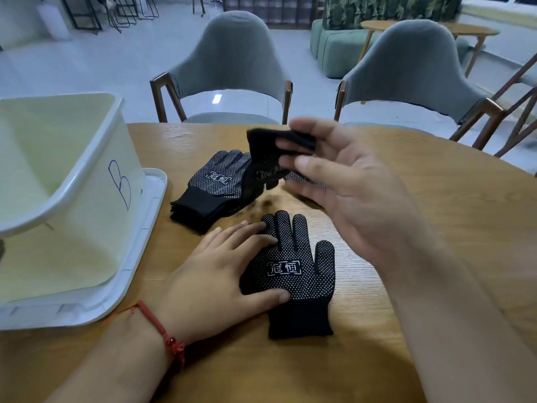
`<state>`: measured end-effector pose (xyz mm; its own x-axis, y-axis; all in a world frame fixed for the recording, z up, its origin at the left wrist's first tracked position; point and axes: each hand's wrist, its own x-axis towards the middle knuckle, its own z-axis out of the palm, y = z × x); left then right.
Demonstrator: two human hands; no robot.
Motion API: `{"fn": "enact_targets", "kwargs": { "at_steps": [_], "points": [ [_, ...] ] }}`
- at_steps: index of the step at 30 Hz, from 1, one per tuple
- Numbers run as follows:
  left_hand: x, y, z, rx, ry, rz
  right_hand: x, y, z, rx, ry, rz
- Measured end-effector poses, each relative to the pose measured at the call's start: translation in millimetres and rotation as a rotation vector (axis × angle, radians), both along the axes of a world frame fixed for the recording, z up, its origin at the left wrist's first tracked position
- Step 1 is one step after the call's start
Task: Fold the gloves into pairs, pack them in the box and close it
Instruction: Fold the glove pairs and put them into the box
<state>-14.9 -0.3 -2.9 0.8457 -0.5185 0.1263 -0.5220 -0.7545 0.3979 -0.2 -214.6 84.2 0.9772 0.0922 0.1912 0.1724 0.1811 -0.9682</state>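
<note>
**One head-worn view, aimed forward and down**

The scene is taken by a single wide-angle camera worn on the head, pointed forward and down across a wooden table (450, 205). The left hand (215, 274) and right hand (348, 196) are seen at close range, the right nearer the lens. A white box (87, 228) is cut off by the left edge. Grey chairs (229, 62) are seen beyond the table's far edge.
</note>
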Motion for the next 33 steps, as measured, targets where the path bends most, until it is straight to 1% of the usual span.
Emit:
{"fn": "enact_targets", "kwargs": {
  "at_steps": [3,6,10,13,15,17,19,20,22,24,27,29,33],
  "points": [
    [0,-1,0,0.004,-0.002,0.006,-14,-9,-18,-0.014,0.101,-0.012],
    [2,-2,-3,0.055,-0.008,0.012,-25,-16,-31,-0.114,0.143,-0.04],
    [1,0,-5,0.027,-0.026,0.017,-33,-21,-39,-0.205,0.1,-0.066],
    [1,2,-6,-0.009,-0.043,0.0,-40,-25,-44,-0.329,0.038,-0.108],
    [3,4,-5,-0.021,-0.053,-0.014,-46,-28,-50,-0.495,-0.019,-0.188],
    [6,5,-5,-0.014,-0.05,-0.025,-49,-28,-59,-0.786,-0.134,-0.322],
    [8,4,-5,-0.031,-0.053,-0.029,-51,-24,-64,-1.058,-0.231,-0.41],
    [8,3,-5,-0.042,-0.063,-0.023,-52,-22,-66,-1.152,-0.242,-0.432],
    [8,1,-6,-0.038,-0.093,-0.014,-52,-17,-70,-1.254,-0.252,-0.441],
    [7,0,-9,-0.028,-0.116,-0.018,-53,-18,-76,-1.272,-0.3,-0.374],
    [7,0,-10,-0.003,-0.123,-0.013,-50,-20,-80,-1.134,-0.311,-0.222],
    [5,-1,-10,0.001,-0.122,0.002,-51,-18,-79,-1.096,-0.315,-0.212],
    [4,-1,-9,0.036,-0.125,0.029,-56,-11,-77,-0.999,-0.383,-0.289]
  ]
}}
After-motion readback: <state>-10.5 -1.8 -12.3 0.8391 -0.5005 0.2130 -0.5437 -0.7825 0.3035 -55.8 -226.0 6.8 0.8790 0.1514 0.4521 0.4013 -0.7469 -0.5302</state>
